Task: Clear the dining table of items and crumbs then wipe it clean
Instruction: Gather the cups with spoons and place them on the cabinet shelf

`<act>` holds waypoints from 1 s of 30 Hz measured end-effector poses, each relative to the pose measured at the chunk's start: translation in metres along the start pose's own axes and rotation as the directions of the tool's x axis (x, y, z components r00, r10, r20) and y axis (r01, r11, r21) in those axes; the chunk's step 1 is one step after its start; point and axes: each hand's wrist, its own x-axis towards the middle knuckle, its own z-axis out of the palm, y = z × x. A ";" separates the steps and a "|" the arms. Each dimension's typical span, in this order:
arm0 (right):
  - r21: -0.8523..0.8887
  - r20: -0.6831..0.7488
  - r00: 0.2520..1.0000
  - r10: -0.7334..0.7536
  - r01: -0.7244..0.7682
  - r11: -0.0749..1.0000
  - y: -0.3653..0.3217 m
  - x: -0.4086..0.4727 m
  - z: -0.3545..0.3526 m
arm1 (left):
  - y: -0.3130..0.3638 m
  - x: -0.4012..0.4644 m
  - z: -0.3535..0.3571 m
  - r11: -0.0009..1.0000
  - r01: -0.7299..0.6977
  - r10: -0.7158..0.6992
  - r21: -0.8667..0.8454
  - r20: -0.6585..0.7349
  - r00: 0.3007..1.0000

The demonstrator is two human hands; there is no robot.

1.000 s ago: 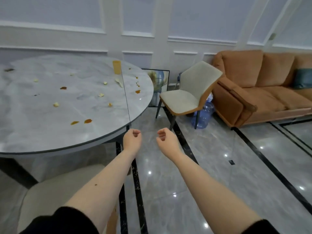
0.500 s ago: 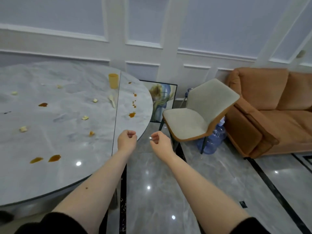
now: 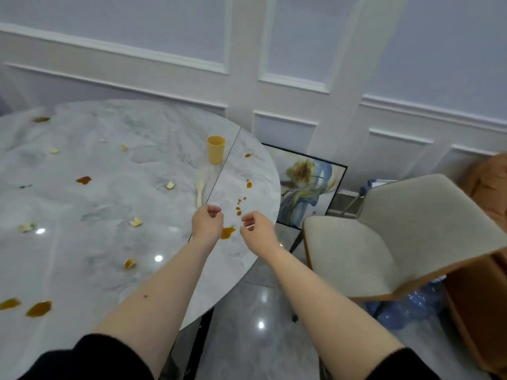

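A round grey marble table [image 3: 90, 250] fills the left half of the view. A yellow cup [image 3: 216, 149] stands upright near its far right edge, and a pale plastic spoon [image 3: 200, 191] lies just in front of it. Several pale crumbs [image 3: 135, 221] and brown sauce spots [image 3: 227, 232] are scattered over the top. My left hand [image 3: 207, 223] hovers above the table's right part, fingers curled, holding nothing. My right hand [image 3: 256, 226] hangs beside it over the table's edge, fingers loosely curled and empty.
A beige chair [image 3: 384, 242] stands right of the table, with a blue water bottle [image 3: 406, 305] under it. A framed painting [image 3: 304, 185] leans on the panelled wall. An orange sofa [image 3: 491, 187] shows at the right edge. Glossy tiled floor [image 3: 255, 338] lies below.
I have stepped closer to the table and both hands have moved forward from over the floor to above the table's right edge. The cup and spoon have not moved.
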 end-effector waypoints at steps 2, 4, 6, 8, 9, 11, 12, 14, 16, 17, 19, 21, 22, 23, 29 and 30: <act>-0.022 0.082 0.997 -0.012 0.014 1.000 0.005 0.056 -0.005 | 0.007 0.037 0.017 1.000 0.022 -0.022 0.009 -0.096 0.995; -0.040 0.087 0.996 -0.016 0.020 0.999 0.005 0.078 -0.006 | 0.010 0.051 0.018 0.999 0.013 -0.007 0.044 -0.132 0.991; -0.040 0.085 0.996 -0.030 0.034 0.999 -0.001 0.090 -0.006 | 0.009 0.061 0.018 0.998 0.004 0.006 0.068 -0.147 0.989; -0.028 0.121 0.992 -0.037 0.040 0.999 0.000 0.112 -0.001 | 0.007 0.078 0.024 0.998 0.021 -0.010 0.060 -0.172 0.985; -0.025 0.145 0.989 -0.043 0.047 0.999 0.001 0.132 0.003 | 0.006 0.094 0.029 0.998 0.050 -0.043 0.032 -0.195 0.980; -0.041 0.154 0.986 -0.058 0.065 0.997 -0.001 0.162 0.012 | 0.001 0.121 0.037 0.993 0.113 -0.117 -0.032 -0.248 0.962; -0.043 0.158 0.985 -0.067 0.075 0.996 -0.002 0.176 0.016 | -0.002 0.133 0.041 0.990 0.133 -0.143 -0.054 -0.273 0.951; -0.047 0.165 0.984 -0.063 0.072 0.996 -0.002 0.206 0.029 | -0.007 0.159 0.049 0.986 0.162 -0.168 -0.043 -0.302 0.939; -0.051 0.201 0.979 -0.030 0.041 0.998 -0.002 0.229 0.038 | -0.012 0.178 0.054 0.980 0.199 -0.190 -0.005 -0.317 0.929; -0.056 0.222 0.975 -0.026 0.039 0.998 -0.003 0.248 0.045 | -0.014 0.194 0.056 0.976 0.216 -0.201 0.008 -0.327 0.923; -0.041 0.230 0.973 -0.031 0.041 0.998 -0.004 0.259 0.047 | -0.017 0.203 0.053 0.973 0.226 -0.196 0.053 -0.340 0.920; -0.037 0.239 0.970 -0.032 0.042 0.998 -0.003 0.282 0.053 | -0.022 0.221 0.050 0.961 0.258 -0.205 0.098 -0.373 0.905; -0.038 0.243 0.970 -0.024 0.034 0.999 -0.002 0.290 0.054 | -0.024 0.227 0.049 0.952 0.280 -0.216 0.120 -0.383 0.898; -0.044 0.253 0.967 -0.017 0.029 0.999 0.001 0.301 0.058 | -0.027 0.234 0.049 0.940 0.312 -0.236 0.141 -0.393 0.889; -0.031 0.283 0.959 -0.035 0.045 0.998 0.004 0.357 0.074 | -0.047 0.263 0.055 0.830 0.459 -0.322 0.317 -0.400 0.858; -0.030 0.290 0.956 -0.035 0.046 0.998 0.004 0.366 0.077 | -0.049 0.267 0.057 0.806 0.480 -0.333 0.347 -0.405 0.851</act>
